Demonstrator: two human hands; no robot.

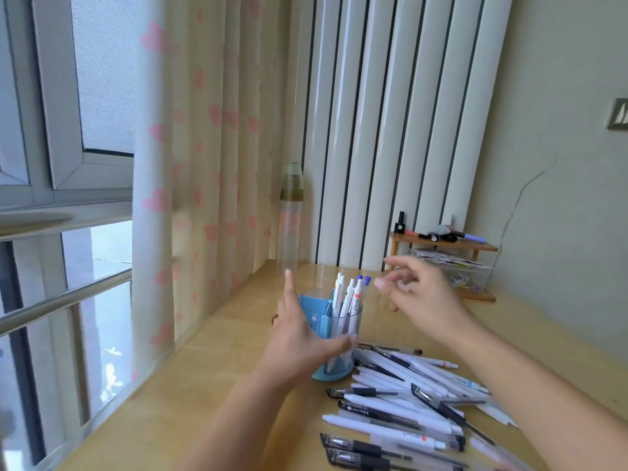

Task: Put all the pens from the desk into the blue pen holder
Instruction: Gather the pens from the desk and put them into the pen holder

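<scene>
Pens [401,399] lie heaped on the table [210,368], just beside the blue pen holder [331,334] that the left hand [299,334] grips. Right hand [418,294] hovers loosely open and empty beside the white pens [350,297] standing in it.

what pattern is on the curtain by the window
Pink hearts on a cream fabric curtain, shown best in the head view.

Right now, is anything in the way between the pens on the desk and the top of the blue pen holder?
Nothing visible blocks it. The pile of pens lies right beside the blue pen holder, whose top is open, with a few pens already standing inside. The left hand holds the holder's side, and the right hand hovers empty beside the top.
</scene>
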